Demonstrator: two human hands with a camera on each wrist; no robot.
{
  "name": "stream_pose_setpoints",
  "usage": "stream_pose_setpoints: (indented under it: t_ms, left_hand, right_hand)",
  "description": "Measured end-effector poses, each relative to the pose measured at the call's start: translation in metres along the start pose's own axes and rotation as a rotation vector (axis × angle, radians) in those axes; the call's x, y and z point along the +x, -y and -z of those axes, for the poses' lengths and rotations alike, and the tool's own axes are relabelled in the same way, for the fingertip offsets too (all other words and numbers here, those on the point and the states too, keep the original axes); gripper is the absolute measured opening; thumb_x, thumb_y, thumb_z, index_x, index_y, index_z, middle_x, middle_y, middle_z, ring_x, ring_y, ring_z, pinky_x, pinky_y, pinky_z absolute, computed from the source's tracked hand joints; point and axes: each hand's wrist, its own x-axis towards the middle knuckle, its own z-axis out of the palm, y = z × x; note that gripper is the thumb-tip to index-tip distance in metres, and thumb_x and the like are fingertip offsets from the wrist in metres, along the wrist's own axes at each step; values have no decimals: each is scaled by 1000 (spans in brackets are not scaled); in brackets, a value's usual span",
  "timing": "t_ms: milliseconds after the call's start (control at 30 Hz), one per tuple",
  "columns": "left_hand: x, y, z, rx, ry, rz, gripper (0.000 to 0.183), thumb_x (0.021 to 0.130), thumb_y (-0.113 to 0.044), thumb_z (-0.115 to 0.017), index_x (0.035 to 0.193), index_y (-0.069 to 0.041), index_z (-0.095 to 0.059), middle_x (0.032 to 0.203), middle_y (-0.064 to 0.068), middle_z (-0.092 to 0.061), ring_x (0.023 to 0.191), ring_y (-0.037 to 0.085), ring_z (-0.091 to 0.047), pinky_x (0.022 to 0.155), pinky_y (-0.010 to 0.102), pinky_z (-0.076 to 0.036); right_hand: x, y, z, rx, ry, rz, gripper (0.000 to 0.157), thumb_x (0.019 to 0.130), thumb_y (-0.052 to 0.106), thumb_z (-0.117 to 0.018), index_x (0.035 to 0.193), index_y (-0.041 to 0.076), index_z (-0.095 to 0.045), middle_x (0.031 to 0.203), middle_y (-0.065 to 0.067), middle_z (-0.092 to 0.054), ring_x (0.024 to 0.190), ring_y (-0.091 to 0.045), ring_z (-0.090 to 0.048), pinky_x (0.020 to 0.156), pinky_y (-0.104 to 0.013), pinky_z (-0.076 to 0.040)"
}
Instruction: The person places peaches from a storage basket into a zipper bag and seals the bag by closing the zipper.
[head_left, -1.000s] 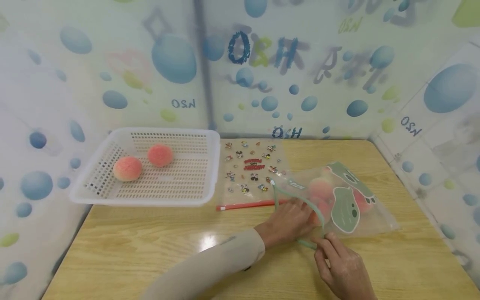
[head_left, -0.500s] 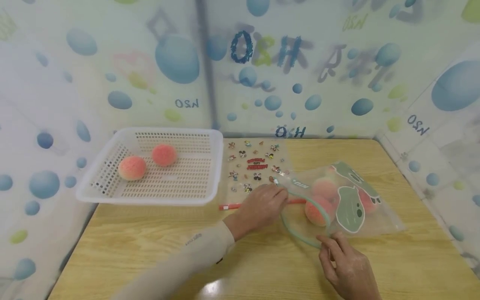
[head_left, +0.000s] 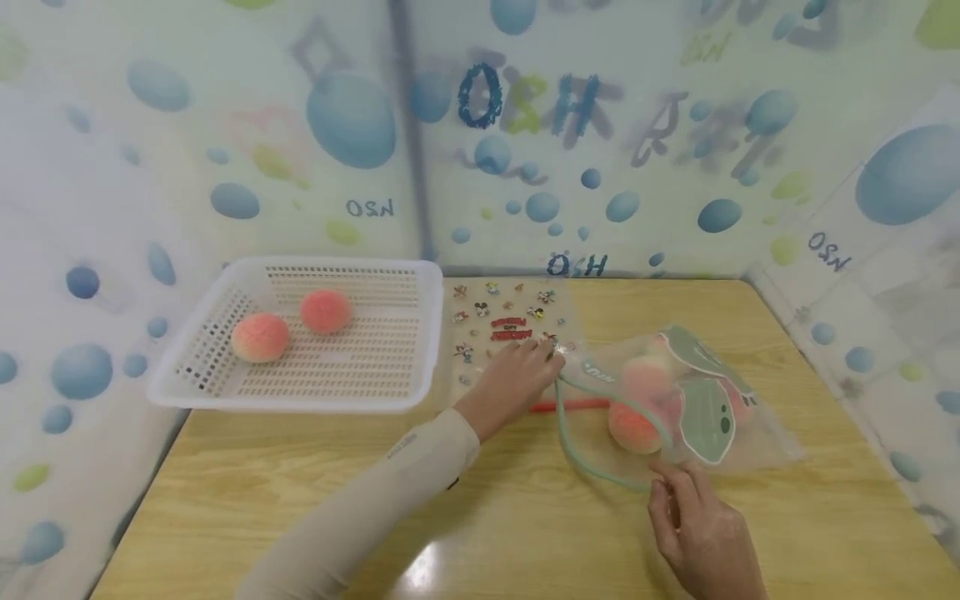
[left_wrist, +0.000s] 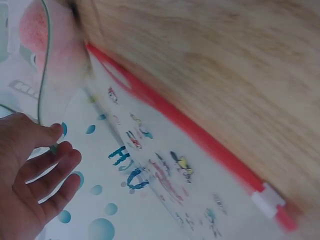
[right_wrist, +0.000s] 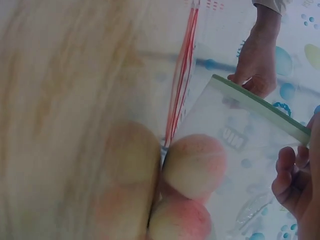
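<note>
Pale bubble-printed walls (head_left: 660, 50) enclose a yellow wood-grain desk (head_left: 510, 533). Left of the left hand (head_left: 513, 379) sits a white perforated plastic basket (head_left: 390, 354); ahead of the right hand (head_left: 705, 525), a clear green-rimmed plastic bag (head_left: 701, 421), its mouth unsealed; beneath the left, a red-zipped clear bag (head_left: 472, 308). Both hands pinch the green rim. Bagging looks part-done: several fuzzy pink peaches (head_left: 633, 429) inside, two in the basket.

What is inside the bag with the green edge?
At least three pink peaches show inside the green-edged bag; what its green printed shapes cover cannot be seen.
</note>
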Motion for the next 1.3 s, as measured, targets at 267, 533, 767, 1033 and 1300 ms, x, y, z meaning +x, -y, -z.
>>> stream_pose_setpoints:
  t_ms: [267, 533, 767, 1033, 1300]
  left_hand:
    - [8, 0, 18, -55, -57, -7, 30, 99, -12, -65, 129, -11, -68, 122, 6, -68, 109, 21, -66, 94, 34, -54]
    - [18, -3, 34, -160, -166, -8, 20, 99, -20, -69, 116, -12, -74, 106, 1, -70, 92, 14, -67, 82, 23, -55]
    - [26, -5, 56, -239, -266, 17, 19, 99, -24, -68, 114, -13, -75, 101, -1, -69, 88, 12, -68, 77, 22, -56]
    - [35, -1, 79, -315, -352, 20, 15, 99, -18, -68, 112, -12, -74, 101, 1, -69, 89, 14, -68, 74, 23, -55]
    - [44, -2, 101, -350, -396, 17, 17, 100, -20, -67, 114, -13, -75, 103, 1, -68, 87, 16, -67, 70, 23, -54]
  right_hand:
    - [10, -4, 19, 3, -38, -108, 49, 109, 37, -38, 104, -4, -65, 77, 4, -46, 56, -1, -39, 39, -18, -30]
    - [15, -24, 49, 106, -78, -257, 26, 103, 11, -48, 111, -9, -63, 76, 6, -46, 62, 6, -42, 46, -18, -31]
    - [25, -38, 74, 7, -166, -327, 25, 96, 2, -48, 107, -8, -68, 67, 6, -53, 65, 15, -44, 45, -15, -33]
    - [50, -44, 99, -126, -192, -180, 43, 97, 11, -38, 83, -12, -71, 71, -16, -52, 63, 7, -30, 44, -19, -22]
    - [61, -65, 123, -168, -110, -219, 40, 101, 7, -38, 87, -12, -71, 77, -18, -54, 60, 5, -27, 47, -21, -21]
